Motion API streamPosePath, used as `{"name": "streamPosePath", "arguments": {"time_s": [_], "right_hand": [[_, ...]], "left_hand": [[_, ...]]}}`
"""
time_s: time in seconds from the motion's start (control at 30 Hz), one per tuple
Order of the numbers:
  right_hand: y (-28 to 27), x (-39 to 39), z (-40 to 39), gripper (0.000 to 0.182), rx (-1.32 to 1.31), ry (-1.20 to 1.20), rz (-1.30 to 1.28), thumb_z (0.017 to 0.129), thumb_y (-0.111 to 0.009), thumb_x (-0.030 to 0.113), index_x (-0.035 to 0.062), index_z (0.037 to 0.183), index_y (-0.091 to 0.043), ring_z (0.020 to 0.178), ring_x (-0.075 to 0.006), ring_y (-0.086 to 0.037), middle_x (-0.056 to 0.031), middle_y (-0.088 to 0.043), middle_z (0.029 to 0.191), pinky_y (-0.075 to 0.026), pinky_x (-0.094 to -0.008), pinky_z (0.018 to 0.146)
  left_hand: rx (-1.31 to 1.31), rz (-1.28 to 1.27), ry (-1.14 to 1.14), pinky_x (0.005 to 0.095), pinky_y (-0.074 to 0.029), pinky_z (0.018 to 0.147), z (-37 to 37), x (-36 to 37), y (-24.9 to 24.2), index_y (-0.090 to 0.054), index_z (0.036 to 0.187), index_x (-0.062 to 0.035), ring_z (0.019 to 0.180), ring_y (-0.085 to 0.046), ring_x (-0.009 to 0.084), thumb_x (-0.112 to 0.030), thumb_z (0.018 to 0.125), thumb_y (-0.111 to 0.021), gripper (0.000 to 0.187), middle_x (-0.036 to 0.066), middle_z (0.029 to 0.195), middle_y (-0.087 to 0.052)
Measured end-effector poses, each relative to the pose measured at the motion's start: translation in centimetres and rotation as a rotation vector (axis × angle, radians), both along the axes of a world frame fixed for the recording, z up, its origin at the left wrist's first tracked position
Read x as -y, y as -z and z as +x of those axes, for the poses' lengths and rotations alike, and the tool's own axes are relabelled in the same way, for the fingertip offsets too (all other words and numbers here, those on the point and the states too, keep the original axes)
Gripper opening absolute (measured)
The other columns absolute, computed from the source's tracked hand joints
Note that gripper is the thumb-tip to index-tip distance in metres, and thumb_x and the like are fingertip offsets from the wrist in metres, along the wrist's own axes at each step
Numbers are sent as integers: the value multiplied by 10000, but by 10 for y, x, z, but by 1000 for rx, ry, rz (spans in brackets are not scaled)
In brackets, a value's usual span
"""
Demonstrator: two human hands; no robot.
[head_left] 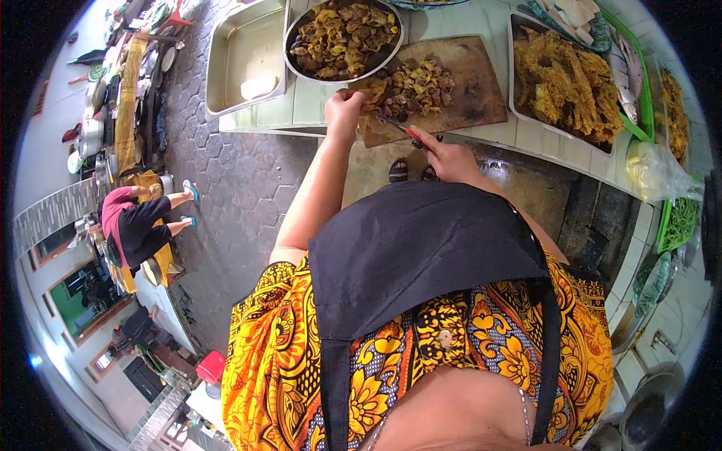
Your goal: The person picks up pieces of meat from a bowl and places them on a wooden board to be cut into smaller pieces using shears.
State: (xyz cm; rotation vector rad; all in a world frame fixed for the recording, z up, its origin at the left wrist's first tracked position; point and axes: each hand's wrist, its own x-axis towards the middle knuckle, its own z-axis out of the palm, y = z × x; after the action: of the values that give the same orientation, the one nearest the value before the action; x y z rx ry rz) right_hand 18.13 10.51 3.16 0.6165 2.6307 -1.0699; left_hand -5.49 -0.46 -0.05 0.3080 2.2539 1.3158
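Observation:
My left hand (344, 113) is closed at the left edge of a worn wooden cutting board (481, 83), its fingertips pinching a yellowish-brown piece of cooked meat (371, 90). In my right hand (451, 161) are scissors (411, 135) with red on the handle, their blades pointing left towards that piece. Small chopped pieces (421, 84) lie heaped on the board just beyond both hands. Directly above my left hand stands a round metal bowl (401, 41) full of larger brown-yellow pieces. Part of the scissors' handle is hidden by my right hand.
Left of the bowl is a steel tray (218, 75) with a white item inside. A tray of yellow-brown fried food (571, 86) stands right of the board, beside fish (626, 75) in a green basket (639, 128). Another person (135, 222) bends over at far left.

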Motion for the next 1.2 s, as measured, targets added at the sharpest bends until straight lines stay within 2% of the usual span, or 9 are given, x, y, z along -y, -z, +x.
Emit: {"name": "streamPosePath", "arguments": {"time_s": [0.2, 0.3, 0.4, 0.47, 0.6, 0.73, 0.9, 1.0, 1.2], "right_hand": [[6, 5, 2, 649, -201, -101, -10, 897, -518, 211, 393, 1458, -245, 709, -370, -650, -202, -651, 790, -518, -469, 632], [3, 6, 0, 652, -90, -60, -5, 897, -515, 202, 397, 1458, -245, 722, -368, -652, -200, -653, 806, -522, -466, 642], [4, 4, -1, 659, -24, -56, 19, 898, -510, 199, 402, 1461, -234, 744, -366, -654, -197, -657, 832, -523, -467, 653], [4, 3, 0, 666, -9, -65, 7, 898, -504, 198, 407, 1464, -222, 748, -360, -655, -194, -658, 844, -523, -469, 658], [9, 4, 0, 666, -55, -73, 13, 898, -502, 202, 407, 1465, -218, 740, -354, -655, -187, -657, 834, -523, -472, 657], [0, 5, -3, 660, -24, -60, 7, 893, -508, 192, 400, 1459, -239, 733, -353, -656, -180, -660, 833, -522, -473, 652], [-6, 4, -2, 651, -22, -39, -4, 890, -512, 190, 392, 1455, -258, 723, -354, -656, -178, -662, 836, -519, -470, 640], [-8, 5, -4, 636, -8, -37, 13, 899, -498, 197, 390, 1456, -259, 727, -355, -656, -183, -660, 830, -514, -474, 635], [-3, 3, -11, 597, -63, 28, -18, 913, -461, 196, 360, 1456, -273, 739, -388, -644, -213, -653, 830, -503, -498, 665]], "left_hand": [[223, 231, -23, 283, -421, 641, -4, 18, 2, -666, 990, 1, 782, -615, 154, -259, 808, -664, 317, 42, 854, -679], [209, 100, -85, 315, -443, 636, -3, 16, -5, -658, 996, 6, 770, -623, 135, -302, 828, -653, 351, 54, 837, -681], [-104, -74, -29, 340, -504, 764, -12, 4, -4, -653, 995, 43, 859, -666, 254, -286, 786, -648, 389, 160, 898, -695], [-176, -243, 244, 346, -494, 833, -19, -2, 1, -640, 1043, 57, 905, -665, 285, -302, 752, -663, 463, 204, 960, -691], [34, -134, 353, 311, -472, 781, -26, -4, 5, -634, 1068, 42, 852, -604, 180, -212, 736, -669, 419, 115, 918, -678], [67, -174, 380, 324, -478, 838, -23, 4, -9, -589, 1115, 63, 934, -624, 232, -214, 680, -695, 527, 165, 1004, -659], [-223, -6, 478, 356, -478, 859, -1, 19, -33, -596, 1080, -18, 932, -616, 296, -130, 707, -649, 393, 175, 992, -634], [-389, -142, 568, 386, -486, 811, 9, 25, -49, -606, 1030, -49, 903, -605, 331, -62, 721, -606, 309, 175, 955, -600], [-447, 61, 514, 365, -483, 731, 13, 26, -56, -605, 979, -46, 831, -591, 319, 30, 749, -528, 255, 151, 926, -558]]}}
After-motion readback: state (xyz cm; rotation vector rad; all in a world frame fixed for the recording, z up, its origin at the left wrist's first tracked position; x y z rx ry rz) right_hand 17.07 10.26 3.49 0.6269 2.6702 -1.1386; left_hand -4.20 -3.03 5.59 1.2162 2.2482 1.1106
